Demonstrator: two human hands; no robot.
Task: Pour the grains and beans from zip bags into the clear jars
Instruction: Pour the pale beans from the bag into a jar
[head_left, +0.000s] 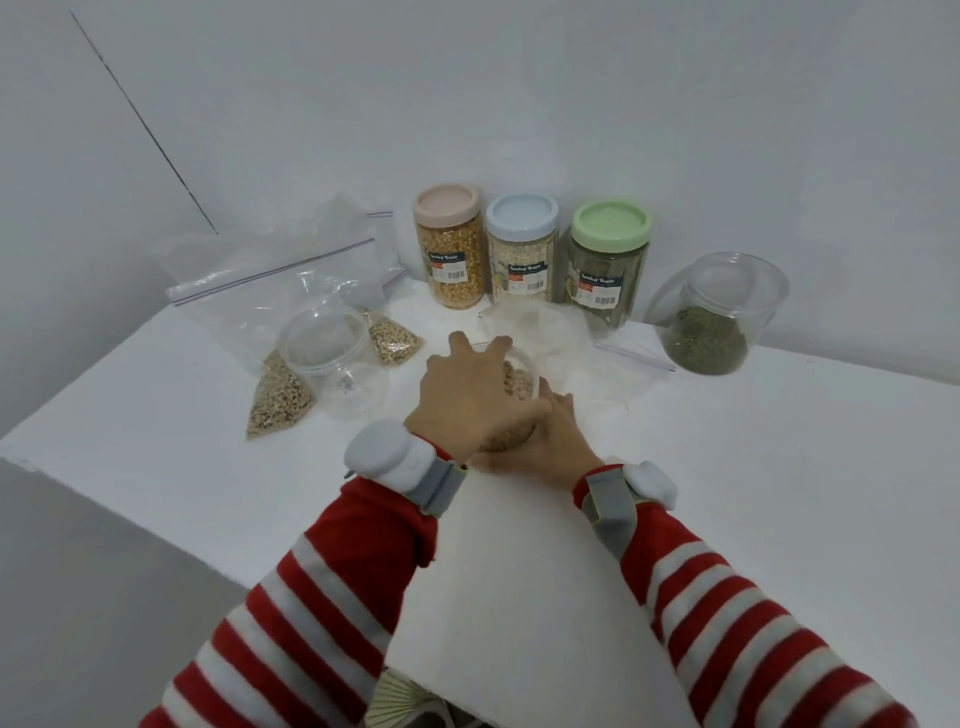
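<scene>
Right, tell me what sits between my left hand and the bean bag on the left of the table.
The empty clear jar stands between the left hand and the bean bag, overlapping the bag's right side. The left hand and the right hand both grip the jar of beans.

Setting: bare indoor corner given over to pantry-type work; whether a home or a purpose-made room cannot be told. Evidence: plain white table (727, 467) standing against a plain white wall (571, 104), with a thin dark line (145, 124) running diagonally at upper left. Centre rear, a row of three shop-labelled storage jars of dry foodstuffs: pink-lidded jar (451, 249), blue-lidded jar (521, 254), green-lidded jar (608, 265). Left of frame, clear zip bags (270, 291), a bag of beans (280, 400) and an empty jar (337, 364). Centre, a jar of beans (519, 382). Right, a tilted jar of green grain (709, 332).
</scene>
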